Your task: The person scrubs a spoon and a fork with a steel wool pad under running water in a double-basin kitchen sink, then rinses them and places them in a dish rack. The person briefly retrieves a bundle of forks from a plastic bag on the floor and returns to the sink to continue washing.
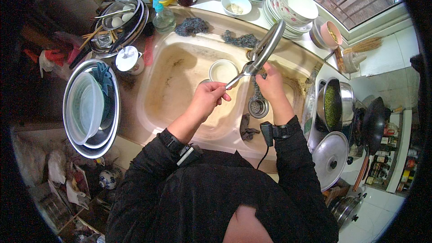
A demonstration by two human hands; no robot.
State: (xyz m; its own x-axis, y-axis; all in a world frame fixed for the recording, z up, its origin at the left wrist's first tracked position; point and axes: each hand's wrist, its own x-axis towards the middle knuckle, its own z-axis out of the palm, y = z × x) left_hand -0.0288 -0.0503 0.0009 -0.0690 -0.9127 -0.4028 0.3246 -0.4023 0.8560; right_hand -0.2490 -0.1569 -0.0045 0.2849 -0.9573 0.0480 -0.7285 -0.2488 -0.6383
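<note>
My left hand (211,98) pinches the thin end of a shiny metal utensil (234,81), perhaps a spoon, over the sink's larger basin (172,87). The utensil's wider far end meets the curved chrome faucet (270,44) in the picture, so whether they touch is unclear. Close beside the spout, my right hand (272,82) has bent fingers, partly hidden. A dark mesh scrubber (258,89) shows just beneath its thumb; I cannot tell whether that hand grips it. In the basin behind my left hand sits a round pale bowl (223,71). The drain strainer (258,107) lies below my right hand.
Two mesh scrubbers (191,27) (239,38) lie on the back rim, near a soap pump bottle (163,18). Stacked bowls (297,6) line the sill. Nested basins (67,108) stand left, with a lidded mug (129,60). A pot lid (329,162) and wok (374,125) are right.
</note>
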